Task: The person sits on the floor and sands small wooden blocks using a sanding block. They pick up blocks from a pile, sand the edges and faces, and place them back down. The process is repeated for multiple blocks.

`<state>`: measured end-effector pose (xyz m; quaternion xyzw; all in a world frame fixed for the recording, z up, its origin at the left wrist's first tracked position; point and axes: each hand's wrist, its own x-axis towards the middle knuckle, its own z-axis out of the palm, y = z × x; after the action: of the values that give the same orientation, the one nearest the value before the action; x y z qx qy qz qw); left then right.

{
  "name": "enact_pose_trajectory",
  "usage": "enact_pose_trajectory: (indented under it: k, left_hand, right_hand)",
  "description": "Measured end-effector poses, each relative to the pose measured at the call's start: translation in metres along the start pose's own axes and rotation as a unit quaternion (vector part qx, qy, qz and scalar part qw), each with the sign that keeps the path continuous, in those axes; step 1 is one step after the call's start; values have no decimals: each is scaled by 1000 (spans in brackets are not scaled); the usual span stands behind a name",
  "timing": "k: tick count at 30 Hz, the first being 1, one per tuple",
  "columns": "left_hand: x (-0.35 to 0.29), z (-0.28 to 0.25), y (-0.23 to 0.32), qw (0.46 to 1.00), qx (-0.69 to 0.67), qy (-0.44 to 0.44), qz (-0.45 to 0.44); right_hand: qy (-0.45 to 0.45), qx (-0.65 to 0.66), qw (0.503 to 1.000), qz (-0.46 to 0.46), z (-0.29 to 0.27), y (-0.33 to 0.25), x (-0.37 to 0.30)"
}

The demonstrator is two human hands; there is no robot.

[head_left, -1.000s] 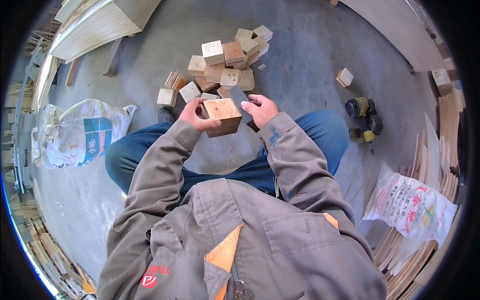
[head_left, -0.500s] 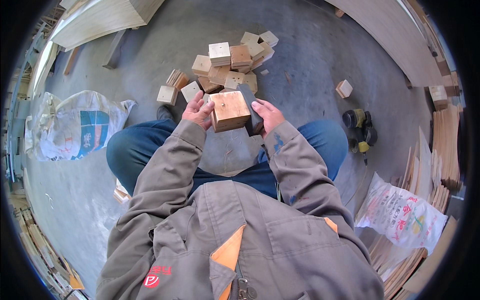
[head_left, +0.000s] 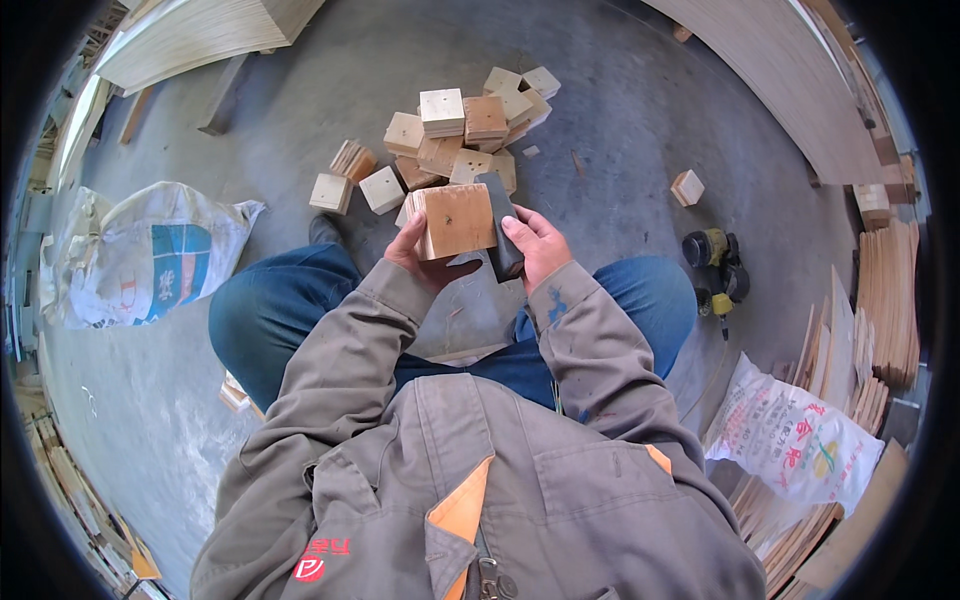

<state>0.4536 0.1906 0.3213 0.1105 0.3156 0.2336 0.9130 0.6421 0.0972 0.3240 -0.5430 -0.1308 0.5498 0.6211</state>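
My left hand (head_left: 419, 258) is closed around a squarish wooden block (head_left: 458, 222) with layered plywood edges and a small mark on its upper face. The thumb lies along the block's left side, and fingers reach beneath it. In my right hand (head_left: 541, 246) is a dark grey flat block (head_left: 497, 200), held upright with the thumb on its face. This dark block stands against the right side of the wooden one; whether they touch all along is hidden. Just beyond my hands lies a pile of similar wooden blocks (head_left: 438, 153) on the floor.
One loose wooden block (head_left: 687, 188) and a yellow-and-black power tool (head_left: 714, 262) with a cord are on the floor to the right. White sacks (head_left: 160, 255) lie on both sides. Stacked boards (head_left: 885, 300) line the right; large panel stacks (head_left: 205, 45) stand at the far edges.
My left fingers, spread beside the wooden block before, now wrap around and under it. The block has turned so its upper face shows more squarely; the dark block has tilted a little.
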Motion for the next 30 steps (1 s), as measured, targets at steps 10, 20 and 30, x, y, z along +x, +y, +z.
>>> enact_pose_trajectory:
  k: [10, 20, 30]
  left_hand:
    - [11, -14, 0, 998, -29, -43, 41]
    - [29, -23, -16, 993, -80, -36, 79]
    - [3, -5, -3, 992, -78, -84, 56]
  right_hand:
    - [66, -116, 987, -88, -6, 7, 7]
    - [22, -400, 827, -394, 38, -1, -32]
    - [184, -413, 882, -136, -15, 19, 9]
